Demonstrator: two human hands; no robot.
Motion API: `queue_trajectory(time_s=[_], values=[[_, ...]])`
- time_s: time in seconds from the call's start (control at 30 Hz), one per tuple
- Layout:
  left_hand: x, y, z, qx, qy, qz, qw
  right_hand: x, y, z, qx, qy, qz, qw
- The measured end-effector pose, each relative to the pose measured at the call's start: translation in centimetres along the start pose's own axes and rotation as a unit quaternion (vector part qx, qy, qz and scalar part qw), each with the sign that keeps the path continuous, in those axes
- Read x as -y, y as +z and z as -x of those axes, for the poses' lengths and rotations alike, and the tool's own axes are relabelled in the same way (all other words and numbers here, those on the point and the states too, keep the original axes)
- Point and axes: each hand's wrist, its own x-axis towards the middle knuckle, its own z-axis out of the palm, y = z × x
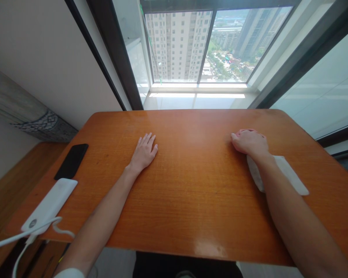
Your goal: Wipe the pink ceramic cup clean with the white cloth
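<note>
My left hand (144, 153) lies flat on the wooden table (185, 193), left of the middle, its fingers spread and holding nothing. Toward the table's far right, my right hand (249, 143) is closed on a pink object (248, 130), of which only a thin edge shows past the knuckles; the rest is hidden under the hand. A flat white sheet or cloth (291, 175) lies beneath my right wrist and forearm, which cover part of it.
A black phone (71, 161) and a white power bank (50, 206) with white cables (23, 233) lie at the table's left side. Beyond the far edge is a window (205, 46). A patterned curtain (50, 123) hangs at the left.
</note>
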Motion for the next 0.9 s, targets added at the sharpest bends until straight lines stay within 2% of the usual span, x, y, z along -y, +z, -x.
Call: queue_trajectory(time_s=[0.23, 0.67, 0.9], values=[[-0.1, -0.1, 0.0, 0.002, -0.001, -0.004, 1.000, 0.4, -0.1, 0.1, 0.009, 0.019, 0.006, 1.000], [0.1, 0.2, 0.0, -0.008, 0.006, -0.010, 1.000, 0.6, -0.3, 0.3, 0.014, 0.010, 0.015, 1.000], [0.0, 0.1, 0.0, -0.001, 0.001, -0.016, 1.000, 2.4, -0.8, 1.5, 0.018, -0.032, 0.042, 0.998]])
